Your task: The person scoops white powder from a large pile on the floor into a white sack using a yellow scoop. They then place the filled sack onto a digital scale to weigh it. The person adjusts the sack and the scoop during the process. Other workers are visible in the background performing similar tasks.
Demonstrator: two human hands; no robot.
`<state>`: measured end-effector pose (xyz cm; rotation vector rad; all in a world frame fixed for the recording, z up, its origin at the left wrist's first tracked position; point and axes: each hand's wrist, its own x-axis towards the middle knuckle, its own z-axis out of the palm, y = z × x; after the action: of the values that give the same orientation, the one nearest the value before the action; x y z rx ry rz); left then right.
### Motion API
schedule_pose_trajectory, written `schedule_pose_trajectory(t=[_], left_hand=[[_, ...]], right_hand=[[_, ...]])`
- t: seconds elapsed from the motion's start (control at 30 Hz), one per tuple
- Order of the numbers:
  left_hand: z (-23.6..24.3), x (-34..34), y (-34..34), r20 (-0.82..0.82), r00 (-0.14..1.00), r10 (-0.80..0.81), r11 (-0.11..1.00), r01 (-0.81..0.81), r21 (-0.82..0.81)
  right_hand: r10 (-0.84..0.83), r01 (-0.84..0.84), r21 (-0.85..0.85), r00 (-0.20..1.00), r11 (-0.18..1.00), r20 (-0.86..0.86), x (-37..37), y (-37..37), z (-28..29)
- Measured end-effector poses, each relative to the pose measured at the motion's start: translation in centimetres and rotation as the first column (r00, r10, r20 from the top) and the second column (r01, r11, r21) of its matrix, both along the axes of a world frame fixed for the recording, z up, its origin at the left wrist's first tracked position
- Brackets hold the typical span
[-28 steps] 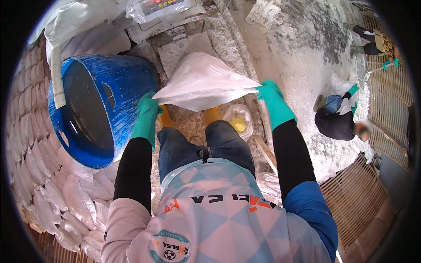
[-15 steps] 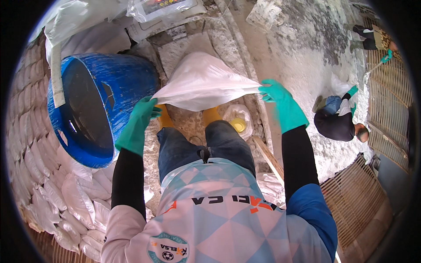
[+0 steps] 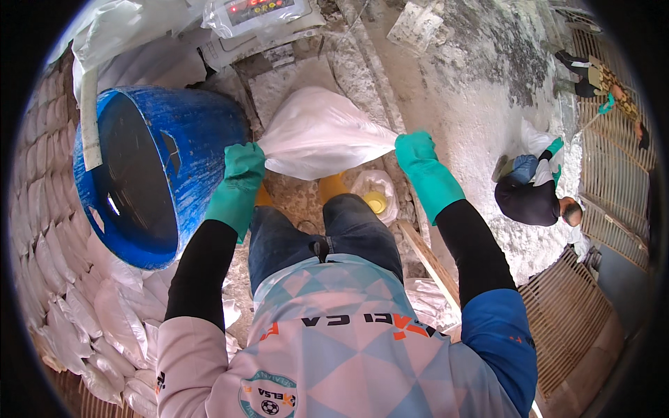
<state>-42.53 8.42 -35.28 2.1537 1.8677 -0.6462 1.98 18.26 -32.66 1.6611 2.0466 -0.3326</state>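
Observation:
A white plastic sack, bulging with its contents, stands in front of my yellow boots. Its top edge is drawn taut between my hands. My left hand, in a green rubber glove, is closed round the sack's left corner. The right corner is gripped in my gloved right hand, its fingers curled into a fist. What the sack holds is hidden by its folded mouth.
A big blue barrel lies tipped at my left, by stacked filled white sacks. A scale display sits beyond. A yellow bowl in a bag rests by my boot. Right, a person bends over white material; another stands farther off.
Both hands have drawn closer together, and their fingers have closed tighter round the sack's corners. The far person at the right has shifted. The scale display now shows red lights.

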Motion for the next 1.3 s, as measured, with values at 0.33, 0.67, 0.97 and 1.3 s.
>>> schedule_pose_trajectory(t=[0.33,0.67,0.97,1.3], left_hand=[[10.9,-0.6,-0.8,0.535,0.837,0.119,0.925,-0.289,0.247],[28.7,9.9,2.2,0.883,0.271,0.383,0.921,-0.042,-0.386],[29.3,12.3,-3.9,0.995,0.099,0.034,0.929,0.364,-0.068],[31.0,10.7,-9.6,0.956,0.268,0.120,0.759,0.596,-0.262]], right_hand=[[-0.502,0.601,-0.049,0.616,0.798,-0.607,3.8,-1.8,6.1],[-0.151,0.242,-0.663,-0.866,0.708,-0.477,-12.7,-2.9,19.5],[0.143,0.434,-0.710,-0.890,0.554,-0.433,-18.1,-10.4,27.5],[0.244,0.486,-0.748,-0.874,0.453,-0.420,-12.7,-27.7,25.7]])
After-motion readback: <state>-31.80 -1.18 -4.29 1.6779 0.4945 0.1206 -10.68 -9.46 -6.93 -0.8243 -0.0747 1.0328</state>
